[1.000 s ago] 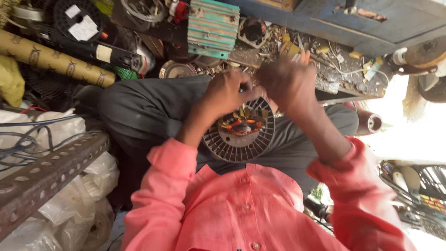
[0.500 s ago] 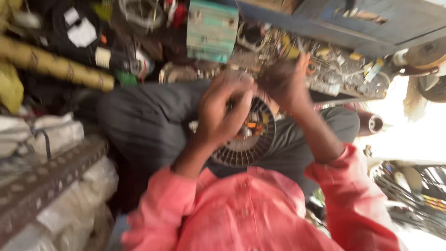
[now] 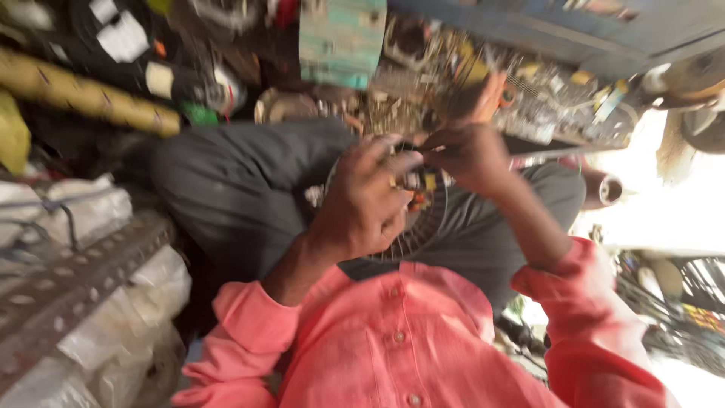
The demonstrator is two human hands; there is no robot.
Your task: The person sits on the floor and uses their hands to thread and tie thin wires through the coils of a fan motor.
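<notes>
A round metal motor stator (image 3: 423, 227) with copper windings and coloured wire ends rests on my lap, over dark grey trousers (image 3: 242, 196). My left hand (image 3: 370, 200) lies over its upper left part, fingers curled on the windings. My right hand (image 3: 468, 155) is just above and to the right, fingertips pinched on a thin wire coming off the stator. Most of the disc is hidden behind my left hand. The picture is blurred by motion.
A teal metal block (image 3: 340, 34) and a heap of small metal parts (image 3: 529, 98) lie beyond my knees. A yellowish tube (image 3: 83, 94) is at the upper left. A perforated steel angle (image 3: 68, 287) and white sacks (image 3: 121, 325) stand at the left.
My left hand has slid down and across the stator, covering more of it. My right hand has drawn in to pinch a wire. The view has shifted and blurred.
</notes>
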